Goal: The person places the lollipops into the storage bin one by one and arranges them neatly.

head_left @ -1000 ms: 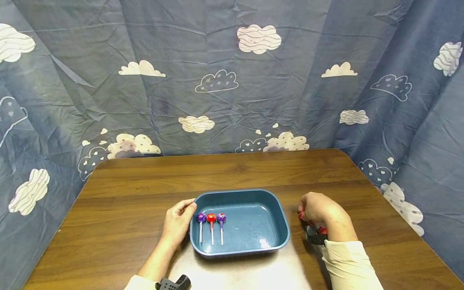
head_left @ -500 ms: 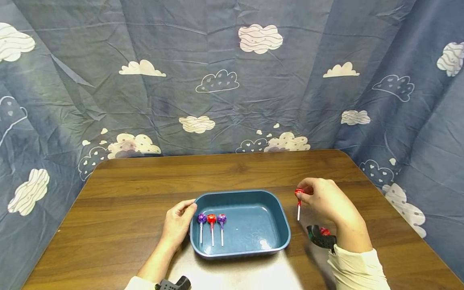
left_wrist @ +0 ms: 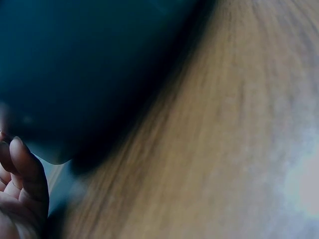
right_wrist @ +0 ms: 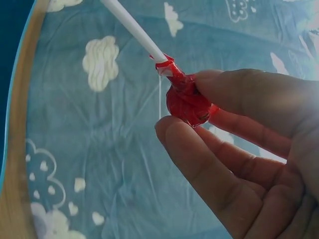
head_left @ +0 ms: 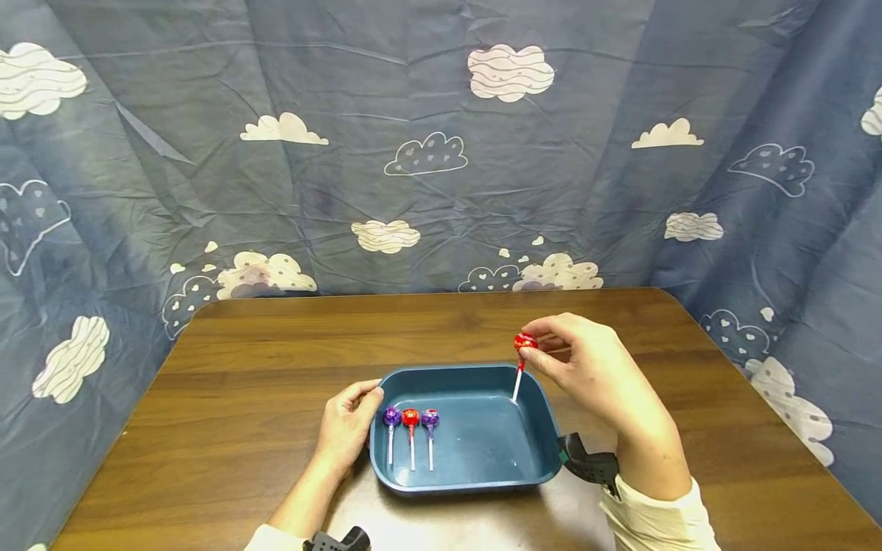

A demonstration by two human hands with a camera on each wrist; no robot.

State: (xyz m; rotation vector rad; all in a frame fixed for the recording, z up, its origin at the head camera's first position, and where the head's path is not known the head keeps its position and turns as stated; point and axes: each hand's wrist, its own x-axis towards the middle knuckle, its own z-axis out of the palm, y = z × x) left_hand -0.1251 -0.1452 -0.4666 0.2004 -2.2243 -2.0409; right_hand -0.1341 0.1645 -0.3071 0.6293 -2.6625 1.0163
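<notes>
Between thumb and fingertips, my right hand pinches a red-wrapped lollipop by its head. Its white stick points down over the right back part of a blue tray. The right wrist view shows the red lollipop close up, with thumb and fingers on opposite sides. At the tray's left back corner my left hand grips the rim, thumb on the edge. Inside, a purple lollipop, a red lollipop and another purple lollipop lie in a row, sticks toward me.
The tray stands on a brown wooden table. A blue-grey curtain with white clouds hangs behind it and along the sides. Black wrist cameras sit on both wrists, the right one near the tray's right edge.
My right hand has lifted the red lollipop from the table right of the tray and carried it left over the tray. My left hand stays at the rim. The head view has shifted slightly.
</notes>
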